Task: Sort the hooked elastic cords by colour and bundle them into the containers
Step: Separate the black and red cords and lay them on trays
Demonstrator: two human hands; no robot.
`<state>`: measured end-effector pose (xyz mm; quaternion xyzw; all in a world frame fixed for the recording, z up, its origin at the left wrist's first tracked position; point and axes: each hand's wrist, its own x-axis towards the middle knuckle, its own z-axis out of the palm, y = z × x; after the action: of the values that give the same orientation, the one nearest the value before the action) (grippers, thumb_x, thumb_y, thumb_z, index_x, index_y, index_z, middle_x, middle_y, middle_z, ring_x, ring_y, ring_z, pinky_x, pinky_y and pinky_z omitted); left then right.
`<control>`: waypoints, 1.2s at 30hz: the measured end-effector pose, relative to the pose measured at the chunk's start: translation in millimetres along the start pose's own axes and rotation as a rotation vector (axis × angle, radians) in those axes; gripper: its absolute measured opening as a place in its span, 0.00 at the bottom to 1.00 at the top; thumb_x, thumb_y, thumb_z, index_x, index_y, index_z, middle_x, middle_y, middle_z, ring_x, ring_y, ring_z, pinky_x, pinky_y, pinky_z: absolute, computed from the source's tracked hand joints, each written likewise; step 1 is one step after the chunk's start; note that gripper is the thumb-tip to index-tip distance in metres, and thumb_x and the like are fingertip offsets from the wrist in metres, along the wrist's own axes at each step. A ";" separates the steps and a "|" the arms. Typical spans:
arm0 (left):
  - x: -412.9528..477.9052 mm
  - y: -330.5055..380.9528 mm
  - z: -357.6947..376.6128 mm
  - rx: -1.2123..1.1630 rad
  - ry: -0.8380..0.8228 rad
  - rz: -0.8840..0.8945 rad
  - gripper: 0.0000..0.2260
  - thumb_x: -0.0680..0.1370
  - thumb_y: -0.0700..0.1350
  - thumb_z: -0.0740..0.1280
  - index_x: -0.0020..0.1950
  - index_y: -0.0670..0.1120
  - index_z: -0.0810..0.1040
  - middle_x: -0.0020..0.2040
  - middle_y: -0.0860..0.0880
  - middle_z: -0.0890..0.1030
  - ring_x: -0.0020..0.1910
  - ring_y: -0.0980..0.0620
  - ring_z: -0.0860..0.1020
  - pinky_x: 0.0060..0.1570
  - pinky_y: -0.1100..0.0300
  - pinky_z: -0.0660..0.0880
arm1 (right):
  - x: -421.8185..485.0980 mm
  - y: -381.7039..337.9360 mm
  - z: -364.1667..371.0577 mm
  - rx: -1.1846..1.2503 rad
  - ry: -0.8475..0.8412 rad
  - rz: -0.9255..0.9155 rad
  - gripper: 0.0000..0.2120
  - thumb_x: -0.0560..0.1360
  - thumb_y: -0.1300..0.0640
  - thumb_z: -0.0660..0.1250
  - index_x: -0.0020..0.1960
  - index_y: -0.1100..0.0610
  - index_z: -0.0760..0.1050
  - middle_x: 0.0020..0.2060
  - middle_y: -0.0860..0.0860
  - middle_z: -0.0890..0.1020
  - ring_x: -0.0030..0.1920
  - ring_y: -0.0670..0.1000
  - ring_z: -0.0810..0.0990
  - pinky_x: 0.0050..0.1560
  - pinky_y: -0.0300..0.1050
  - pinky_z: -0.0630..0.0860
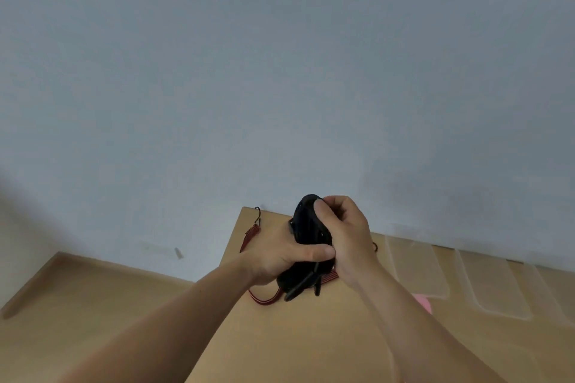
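1. Head view: both hands hold a black cord bundle (306,246) above the table (280,336) — left hand (280,255) closed round its lower part, right hand (345,233) gripping its top.
2. Red cord (250,236) lies beneath, reaching the table's far left corner.
3. Clear containers (497,286) sit along the far right edge.

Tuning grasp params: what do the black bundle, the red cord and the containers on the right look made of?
Black bundle: matte, likely woven elastic fabric; folds softly in both hands. Red cord: flat webbing with pale striping, likely woven elastic; dark, thin hook, probably metal or coated wire. Containers: clear, glossy, likely plastic; table shows through.
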<state>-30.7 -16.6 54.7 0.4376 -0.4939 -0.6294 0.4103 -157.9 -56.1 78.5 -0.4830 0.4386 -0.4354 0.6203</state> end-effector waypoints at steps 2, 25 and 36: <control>-5.9 -5.8 -12.2 0.016 0.056 -0.063 0.14 0.72 0.40 0.73 0.52 0.35 0.75 0.44 0.41 0.78 0.44 0.45 0.79 0.49 0.50 0.77 | 5.1 3.8 -1.0 0.138 -0.113 0.071 0.08 0.75 0.56 0.70 0.45 0.62 0.76 0.39 0.53 0.81 0.43 0.51 0.80 0.46 0.49 0.77; -9.5 -73.7 -94.6 0.061 0.432 -0.424 0.06 0.69 0.37 0.71 0.39 0.40 0.75 0.34 0.42 0.73 0.34 0.46 0.76 0.35 0.56 0.76 | 56.3 169.1 16.3 -0.942 0.005 0.428 0.05 0.71 0.55 0.66 0.43 0.56 0.71 0.36 0.49 0.78 0.35 0.50 0.78 0.37 0.47 0.77; 28.2 0.3 -50.3 0.056 0.261 -0.071 0.05 0.73 0.37 0.73 0.49 0.40 0.81 0.30 0.55 0.78 0.30 0.58 0.77 0.34 0.66 0.74 | 39.6 -8.8 2.9 0.171 0.120 0.083 0.03 0.78 0.65 0.63 0.51 0.60 0.74 0.37 0.56 0.84 0.45 0.56 0.84 0.48 0.54 0.80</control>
<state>9.5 -56.6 44.4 0.5443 -0.4380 -0.5673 0.4359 -146.8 -95.1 82.7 -0.3830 0.4557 -0.4733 0.6493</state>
